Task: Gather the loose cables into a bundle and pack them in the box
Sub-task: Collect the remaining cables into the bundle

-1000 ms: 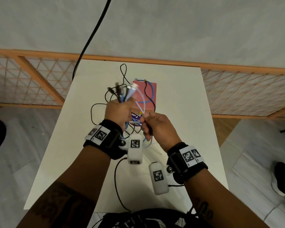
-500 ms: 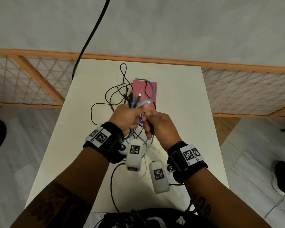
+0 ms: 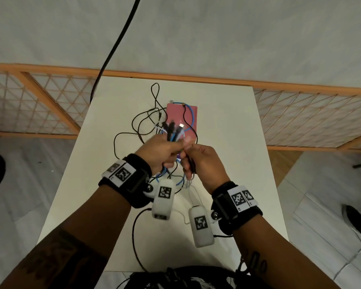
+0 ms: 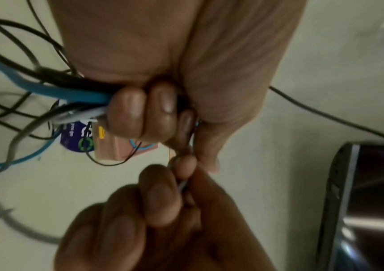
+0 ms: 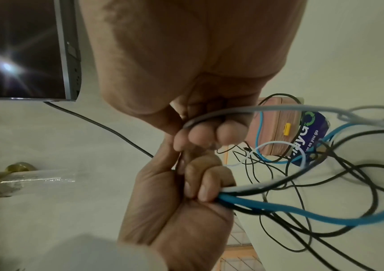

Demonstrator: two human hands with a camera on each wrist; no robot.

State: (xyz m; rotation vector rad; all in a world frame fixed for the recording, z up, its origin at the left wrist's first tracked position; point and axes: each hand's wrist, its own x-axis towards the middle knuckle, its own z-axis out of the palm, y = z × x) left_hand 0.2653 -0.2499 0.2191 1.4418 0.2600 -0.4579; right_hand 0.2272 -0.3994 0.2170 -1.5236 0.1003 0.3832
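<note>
My left hand (image 3: 165, 151) grips a bundle of cables (image 3: 172, 130) in a fist above the white table (image 3: 227, 142); black, blue and white plug ends stick up out of it. In the left wrist view its fingers (image 4: 139, 113) wrap the blue and black strands (image 4: 58, 91). Right beside it, my right hand (image 3: 198, 161) pinches a thin grey cable (image 5: 221, 111) with curled fingers. Behind the hands lies the pink box (image 3: 177, 115), lid shut, with a blue cable (image 3: 193, 113) and a black one looped over it. More black loops (image 3: 133, 130) trail on the table.
A purple label or packet (image 5: 311, 135) lies against the box's near end. A thick black cord (image 3: 117, 44) hangs from above at the table's far left corner. A wooden lattice screen (image 3: 40, 105) stands behind the table. A shoe (image 3: 358, 224) rests on the floor at the right.
The left hand dropped with the bundle half a second ago and has lifted slightly again. The right hand has stayed close against it, holding its cable.
</note>
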